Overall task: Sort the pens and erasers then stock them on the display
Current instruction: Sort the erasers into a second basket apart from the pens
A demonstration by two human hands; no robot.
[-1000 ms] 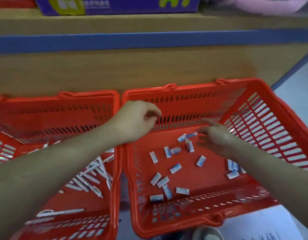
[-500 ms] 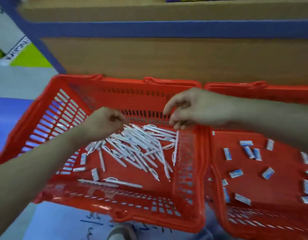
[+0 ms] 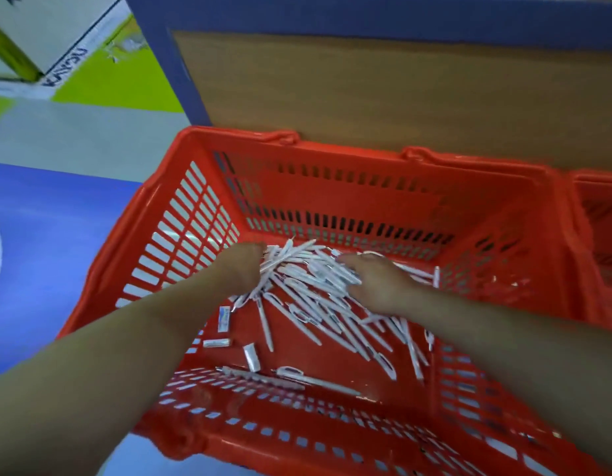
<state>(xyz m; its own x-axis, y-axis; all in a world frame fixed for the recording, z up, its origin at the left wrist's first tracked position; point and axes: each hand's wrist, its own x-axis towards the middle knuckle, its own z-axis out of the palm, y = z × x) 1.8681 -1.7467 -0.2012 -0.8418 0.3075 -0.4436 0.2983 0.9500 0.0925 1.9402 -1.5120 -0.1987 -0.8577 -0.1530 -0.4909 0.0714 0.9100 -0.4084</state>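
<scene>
Both your hands are in the pens point(image 3: 308, 286) heaped mid-frame in the red basket point(image 3: 366, 190): left hand point(image 3: 242, 269) curled, grip unclear; right hand point(image 3: 376, 283) spread loose on top. Scoop carelessly and the erasers point(image 3: 252, 357) at lower left could ride along unsorted.

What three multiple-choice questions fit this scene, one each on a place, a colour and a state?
1. Where do the small blue-and-white wrapped erasers lie? A. basket floor, near left B. wooden shelf C. blue floor
2. What colour is the slotted plastic basket? A. blue B. green C. red
3. The white plastic pens are? A. boxed B. loosely heaped C. upright
1 A, beside the heap's near-left edge; 2 C, red walls; 3 B, crisscrossed on the floor.
</scene>
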